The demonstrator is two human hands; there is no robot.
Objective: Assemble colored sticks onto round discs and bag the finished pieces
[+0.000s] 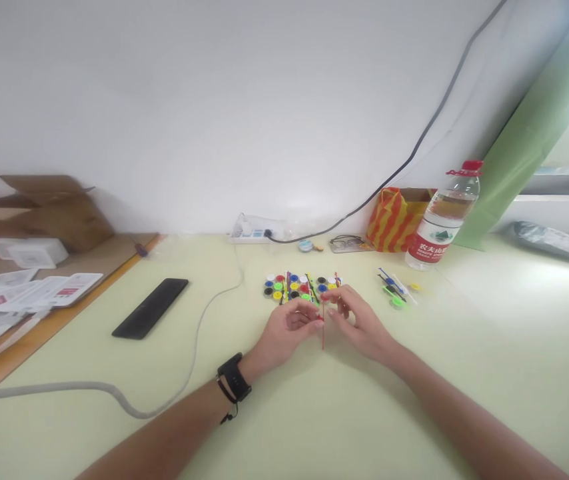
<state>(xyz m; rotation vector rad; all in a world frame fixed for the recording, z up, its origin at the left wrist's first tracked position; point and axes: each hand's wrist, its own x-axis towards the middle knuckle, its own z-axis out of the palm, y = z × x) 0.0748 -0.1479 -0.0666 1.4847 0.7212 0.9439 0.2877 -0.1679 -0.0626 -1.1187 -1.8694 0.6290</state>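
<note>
2 bare hands meet over the pale green table (274, 433), just in front of rows of small coloured discs (278, 295) with thin sticks (287, 287) among them. The left hand (284, 330), fingers curled and only slightly open, pinches a thin red stick (323, 339) near a small red piece at its thumb. The right hand (359, 321) is half open, its index fingertip at the stick's upper end by another red bit; whether it grips, I cannot tell. The stick points toward the wearer, between both hands. Both forearms reach in from the lower edge, angled inward, a black watch (234, 377) on the left wrist.
</note>
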